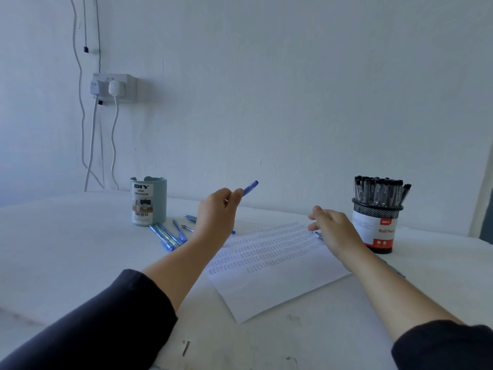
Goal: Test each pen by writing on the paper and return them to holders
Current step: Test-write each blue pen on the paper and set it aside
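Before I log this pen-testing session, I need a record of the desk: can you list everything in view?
Desk organizer: one, pale green, far left of table, upright.
Loose pens: several, blue, lying beside the organizer; exact count unclear.
Held pen: one, blue, raised in the air.
Paper: one white sheet, rows of scribbles, centre of table.
Mesh holder: one, black with white and red label, far right.
Black-capped pens: many, standing in the mesh holder.
Wall socket: one, white, upper left, plugs and cables attached.
Left hand: pinches the held pen.
Right hand: over the paper's far edge, a blue pen partly under it; grip unclear.
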